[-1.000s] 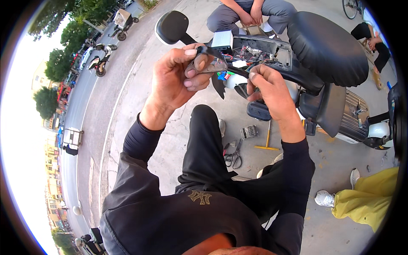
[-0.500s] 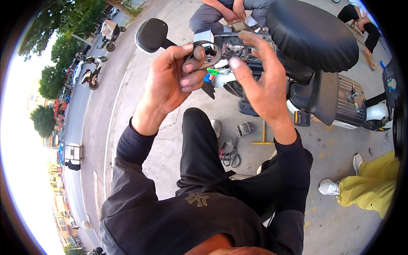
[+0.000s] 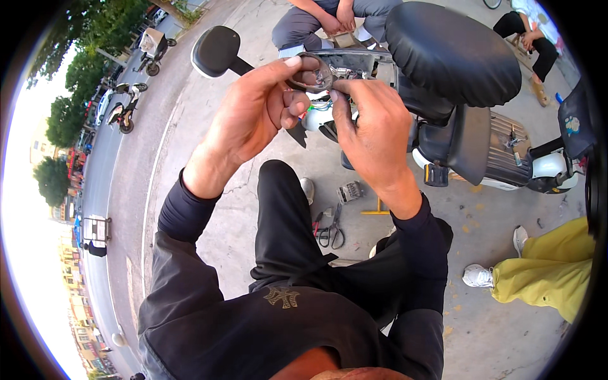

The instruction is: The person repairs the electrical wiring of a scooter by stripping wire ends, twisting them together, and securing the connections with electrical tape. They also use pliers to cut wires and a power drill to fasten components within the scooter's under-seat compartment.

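My left hand (image 3: 256,117) grips a thin dark ring (image 3: 327,75) that looks like a nearly used-up roll of black tape. Its thumb is on the rim and fingers reach through the middle. At the ring's right edge, my right hand (image 3: 378,130) has thumb and index finger pinched together. What lies between those fingertips is too small to make out. Below and beyond both hands is the opened body of an electric scooter, its wiring and coloured connectors (image 3: 307,114) partly hidden by my fingers.
A black scooter seat (image 3: 453,54) stands tilted up at the right, a mirror (image 3: 217,50) at the left. Scissors (image 3: 332,234), a metal part (image 3: 349,192) and a yellow T-shaped tool (image 3: 378,209) lie on the ground. People sit beyond; someone in yellow trousers (image 3: 544,269) stands at right.
My right hand has moved left and closed from a spread pose, its fingertips now meeting at the ring's edge. My left hand still holds the ring. The whole view has shifted slightly.
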Demonstrator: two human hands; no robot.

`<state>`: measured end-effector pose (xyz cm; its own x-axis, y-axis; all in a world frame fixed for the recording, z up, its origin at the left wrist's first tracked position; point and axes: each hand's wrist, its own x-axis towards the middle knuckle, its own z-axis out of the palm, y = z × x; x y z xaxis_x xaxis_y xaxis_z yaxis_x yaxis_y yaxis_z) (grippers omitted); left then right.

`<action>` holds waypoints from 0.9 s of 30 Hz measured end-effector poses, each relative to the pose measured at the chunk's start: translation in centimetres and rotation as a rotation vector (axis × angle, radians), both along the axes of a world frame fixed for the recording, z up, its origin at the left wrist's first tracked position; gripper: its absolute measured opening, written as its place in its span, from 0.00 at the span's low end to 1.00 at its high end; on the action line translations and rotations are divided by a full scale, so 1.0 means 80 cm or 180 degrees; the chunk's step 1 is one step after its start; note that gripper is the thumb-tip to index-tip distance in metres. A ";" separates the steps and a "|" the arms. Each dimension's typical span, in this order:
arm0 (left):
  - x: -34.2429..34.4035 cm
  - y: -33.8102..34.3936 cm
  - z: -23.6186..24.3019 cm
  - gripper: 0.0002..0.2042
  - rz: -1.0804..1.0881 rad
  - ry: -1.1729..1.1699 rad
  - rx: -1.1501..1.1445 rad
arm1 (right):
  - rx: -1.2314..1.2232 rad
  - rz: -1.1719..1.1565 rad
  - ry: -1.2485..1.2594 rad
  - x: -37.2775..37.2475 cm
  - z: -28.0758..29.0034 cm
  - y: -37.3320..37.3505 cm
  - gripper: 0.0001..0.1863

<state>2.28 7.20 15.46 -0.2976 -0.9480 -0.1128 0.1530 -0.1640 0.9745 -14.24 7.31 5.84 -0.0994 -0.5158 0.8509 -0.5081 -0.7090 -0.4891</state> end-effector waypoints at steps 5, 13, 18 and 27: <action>0.000 -0.009 -0.010 0.19 0.0307 -0.2438 -0.1871 | 0.0487 -0.0225 0.0094 -0.003 -0.002 0.002 0.07; -0.003 0.008 -0.013 0.07 -0.0351 -0.4065 -0.3624 | 0.0066 -0.0408 0.0553 -0.001 0.004 0.007 0.06; -0.019 0.019 -0.009 0.08 -0.0192 -0.4644 -0.4390 | -0.0070 -0.0516 0.0702 -0.006 0.008 0.018 0.07; -0.038 0.046 0.025 0.20 -0.0267 -0.3483 -0.5752 | -0.0924 -0.0186 -0.0240 -0.056 0.053 0.041 0.13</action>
